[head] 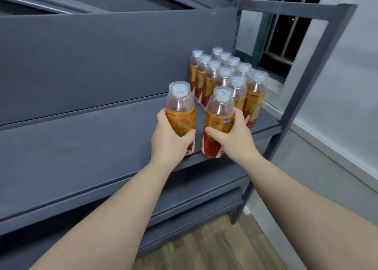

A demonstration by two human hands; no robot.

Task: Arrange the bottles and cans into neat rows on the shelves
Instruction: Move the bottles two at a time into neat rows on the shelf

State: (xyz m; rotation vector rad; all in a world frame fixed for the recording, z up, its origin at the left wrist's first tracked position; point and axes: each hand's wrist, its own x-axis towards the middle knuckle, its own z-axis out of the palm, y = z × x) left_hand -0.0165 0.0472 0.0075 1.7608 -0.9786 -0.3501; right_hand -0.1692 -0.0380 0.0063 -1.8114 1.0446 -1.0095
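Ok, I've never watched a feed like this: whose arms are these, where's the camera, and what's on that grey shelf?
There is no machine: a person works with bare hands, and the single camera sits on their head, looking forward and down. The left hand grips the left bottle, the right hand grips the right bottle, both orange-labelled, at the front edge of the grey shelf. Behind them, at its right end, more bottles stand in rows.

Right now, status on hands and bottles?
Left hand grips left bottle, right hand grips right bottle. Both at shelf front edge. Bottle rows behind, nothing between.
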